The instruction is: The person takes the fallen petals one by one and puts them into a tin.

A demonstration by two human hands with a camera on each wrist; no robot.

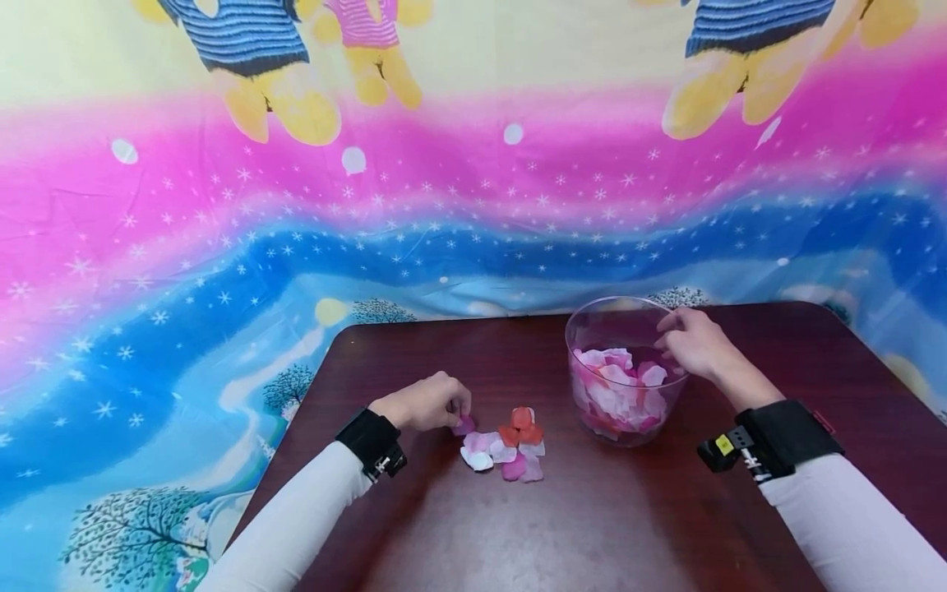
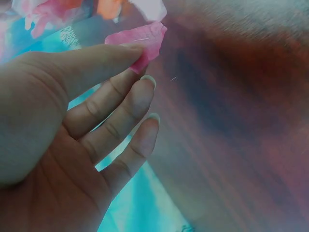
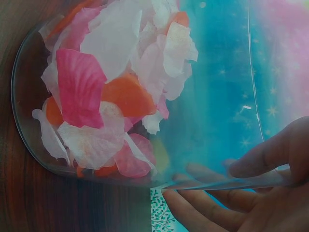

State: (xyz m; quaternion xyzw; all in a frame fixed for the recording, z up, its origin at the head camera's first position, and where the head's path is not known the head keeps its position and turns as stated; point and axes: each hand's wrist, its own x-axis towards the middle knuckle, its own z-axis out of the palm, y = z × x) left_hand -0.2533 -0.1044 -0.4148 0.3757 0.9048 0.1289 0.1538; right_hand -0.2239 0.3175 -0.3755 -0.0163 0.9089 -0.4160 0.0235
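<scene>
Between thumb and forefinger, my left hand (image 1: pixel 429 401) pinches a pink petal (image 2: pixel 150 39), held at the left end of a small group of petals on the table. That group has white petals (image 1: pixel 478 460), red petals (image 1: pixel 522 418) and a magenta petal (image 1: pixel 514 469), lying partly over one another. To the right stands a clear round container (image 1: pixel 580 329), partly filled with loose pink, white and orange petals (image 3: pixel 116 43). My right hand (image 1: pixel 695 344) grips its right rim, the thumb on one side of the wall and the fingers on the other.
A dark reddish-brown table (image 1: pixel 592 526) with rounded back corners carries everything. Behind it hangs a printed cloth (image 1: pixel 473 189) with snowflakes and bears. Black bands with small cameras sit on both wrists, below white sleeves (image 1: pixel 296 510).
</scene>
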